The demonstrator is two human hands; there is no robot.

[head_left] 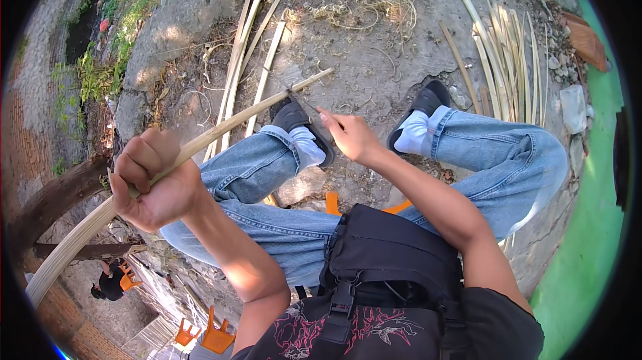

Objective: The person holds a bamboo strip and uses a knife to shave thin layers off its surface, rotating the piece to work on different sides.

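A long pale bamboo strip (227,124) slants across my left side, from low at the left up to a tip past my left foot. My left hand (152,176) is wrapped round it, fingers curled, slightly blurred. My right hand (351,136) grips a thin dark knife (306,101), its handle mostly hidden in the fingers. The blade crosses the strip close to the far end; whether it bites into the bamboo I cannot tell. Below that point is my left foot in a black sandal (291,116).
More bamboo strips (235,69) lie beyond my left leg, and a larger bundle (506,59) lies beyond my right foot. Curled shavings (364,9) litter the ground. A green wall (592,239) bounds the right. Behind left are orange chairs (217,333) and another person (110,281).
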